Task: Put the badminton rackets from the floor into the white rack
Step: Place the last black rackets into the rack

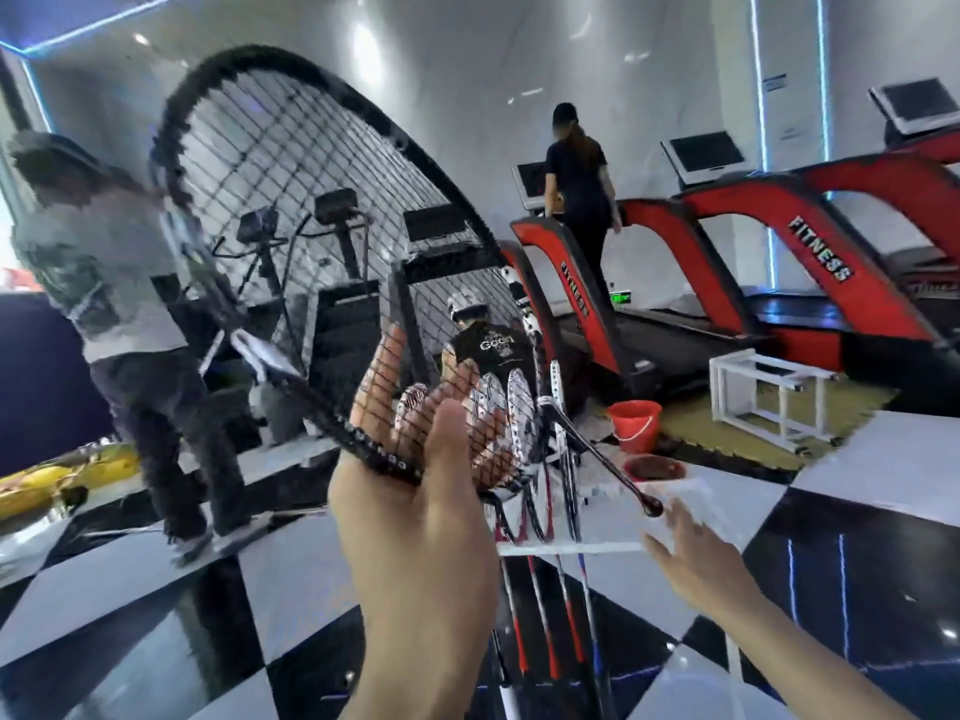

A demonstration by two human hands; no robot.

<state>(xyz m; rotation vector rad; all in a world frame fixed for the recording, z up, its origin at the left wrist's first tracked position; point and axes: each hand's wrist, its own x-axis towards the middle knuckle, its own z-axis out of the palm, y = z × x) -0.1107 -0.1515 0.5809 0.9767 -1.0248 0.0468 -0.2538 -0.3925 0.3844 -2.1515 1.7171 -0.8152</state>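
My left hand (415,517) is raised in front of me and grips a black badminton racket (291,200) by the lower rim of its head, with the fingers behind the strings. Its shaft slants down to the right and ends in a dark butt (652,506). My right hand (696,558) is open just below and right of that butt, not touching it. Behind the held racket, several rackets (522,413) stand in a low white rack (582,548) on the floor, their red and dark handles pointing toward me.
Another white frame rack (769,397) sits near the red treadmills (727,283), beside a red bucket (635,426). One person stands at the left (130,314), one crouches behind the rackets, and one walks on a treadmill. The floor is glossy black and white checks.
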